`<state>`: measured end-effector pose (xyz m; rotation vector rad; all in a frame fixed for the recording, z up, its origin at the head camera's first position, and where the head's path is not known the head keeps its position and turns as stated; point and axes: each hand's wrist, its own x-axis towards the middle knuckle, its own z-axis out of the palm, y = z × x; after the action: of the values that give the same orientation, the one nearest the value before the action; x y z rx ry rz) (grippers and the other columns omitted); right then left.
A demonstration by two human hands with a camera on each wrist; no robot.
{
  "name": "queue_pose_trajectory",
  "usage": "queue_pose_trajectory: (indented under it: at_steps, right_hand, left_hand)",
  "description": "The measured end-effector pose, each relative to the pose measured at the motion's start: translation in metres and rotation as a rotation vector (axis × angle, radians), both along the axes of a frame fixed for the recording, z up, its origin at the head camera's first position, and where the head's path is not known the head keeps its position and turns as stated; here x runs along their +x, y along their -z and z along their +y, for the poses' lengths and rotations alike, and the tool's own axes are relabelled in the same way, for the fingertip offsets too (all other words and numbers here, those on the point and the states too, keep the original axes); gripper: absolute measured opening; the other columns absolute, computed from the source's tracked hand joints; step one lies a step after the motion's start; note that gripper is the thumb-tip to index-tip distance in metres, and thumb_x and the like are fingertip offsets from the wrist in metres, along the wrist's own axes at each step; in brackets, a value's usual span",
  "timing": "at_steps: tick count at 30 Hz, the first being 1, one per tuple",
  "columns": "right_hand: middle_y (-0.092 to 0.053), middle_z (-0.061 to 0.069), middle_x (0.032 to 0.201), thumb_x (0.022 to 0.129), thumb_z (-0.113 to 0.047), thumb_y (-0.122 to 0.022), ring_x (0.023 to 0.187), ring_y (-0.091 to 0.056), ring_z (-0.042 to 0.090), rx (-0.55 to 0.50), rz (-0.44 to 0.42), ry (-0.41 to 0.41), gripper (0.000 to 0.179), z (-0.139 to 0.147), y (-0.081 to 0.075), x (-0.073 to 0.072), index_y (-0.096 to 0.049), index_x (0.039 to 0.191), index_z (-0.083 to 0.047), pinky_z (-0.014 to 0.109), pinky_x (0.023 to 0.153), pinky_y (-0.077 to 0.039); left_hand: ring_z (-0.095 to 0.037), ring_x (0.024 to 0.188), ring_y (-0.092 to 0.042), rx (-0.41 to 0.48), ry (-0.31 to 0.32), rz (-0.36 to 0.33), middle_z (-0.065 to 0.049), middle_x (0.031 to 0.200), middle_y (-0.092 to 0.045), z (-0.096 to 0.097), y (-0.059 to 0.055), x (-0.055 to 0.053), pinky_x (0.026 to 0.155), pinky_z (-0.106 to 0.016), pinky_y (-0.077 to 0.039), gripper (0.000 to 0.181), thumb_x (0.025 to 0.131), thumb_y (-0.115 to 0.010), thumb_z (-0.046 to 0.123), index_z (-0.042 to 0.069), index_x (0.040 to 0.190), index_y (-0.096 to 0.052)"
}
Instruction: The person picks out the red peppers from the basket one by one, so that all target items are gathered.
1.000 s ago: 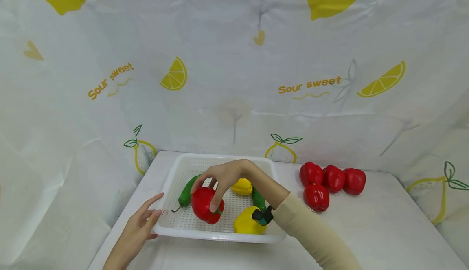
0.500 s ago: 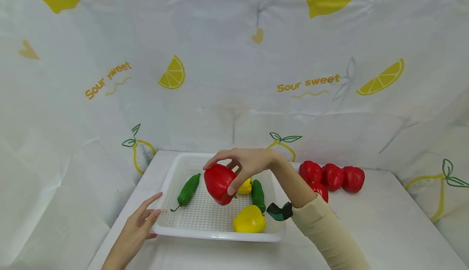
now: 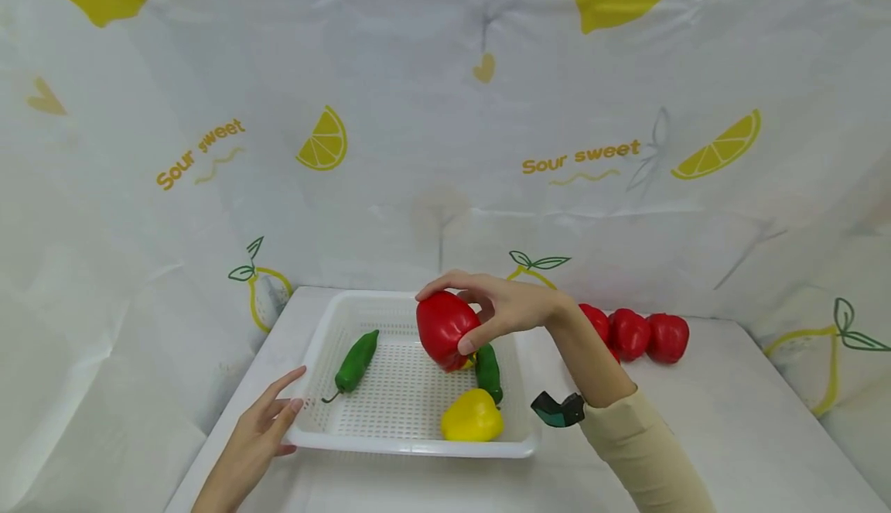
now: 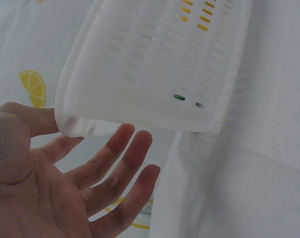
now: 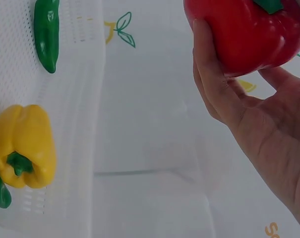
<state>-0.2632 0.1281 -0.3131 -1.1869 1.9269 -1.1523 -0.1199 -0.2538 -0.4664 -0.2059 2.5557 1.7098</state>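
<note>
My right hand grips a red bell pepper from above, between the thumb and the fingers. The pepper hangs over the back right part of a white plastic basket. In the right wrist view its green stem shows. My left hand holds the basket's front left corner by the rim, with the other fingers spread below it in the left wrist view. Inside the basket lie a green chili pepper at left, a second green pepper at right and a yellow bell pepper in front. Another yellow bell pepper is mostly hidden in the head view.
Several red bell peppers are grouped on the white table right of the basket, partly behind my right forearm. A white curtain with lemon prints stands behind the table. A dark strap sits by the right sleeve.
My right hand has lifted the red bell pepper from low in the basket and carried it up and to the right. The left hand stays at the basket's corner.
</note>
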Motion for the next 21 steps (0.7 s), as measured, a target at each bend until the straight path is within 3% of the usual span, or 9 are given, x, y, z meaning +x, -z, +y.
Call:
queue_pose_trajectory:
  at_steps: [11,21]
  right_hand:
    - [-0.050,0.012,0.157,0.089,-0.018,-0.083,0.140,-0.051,0.039,-0.104,0.064,0.089,0.079,0.034,0.005,0.012,-0.044,0.157,-0.016,0.046,0.099,-0.065]
    - [-0.046,0.008,0.157,0.082,-0.008,-0.087,0.141,-0.049,0.041,-0.177,0.043,0.186,0.090,0.067,0.014,0.027,-0.039,0.158,-0.014,0.048,0.097,-0.066]
  left_hand:
    - [-0.039,0.126,-0.070,-0.004,0.003,-0.008,-0.028,0.143,-0.067,-0.001,0.001,0.000,0.080,-0.051,-0.067,0.060,0.111,-0.061,0.044,0.027,0.165,-0.043]
    - [-0.039,0.124,-0.071,-0.012,0.000,-0.001,-0.028,0.142,-0.067,-0.001,0.002,0.000,0.079,-0.049,-0.067,0.059,0.111,-0.061,0.044,0.027,0.165,-0.043]
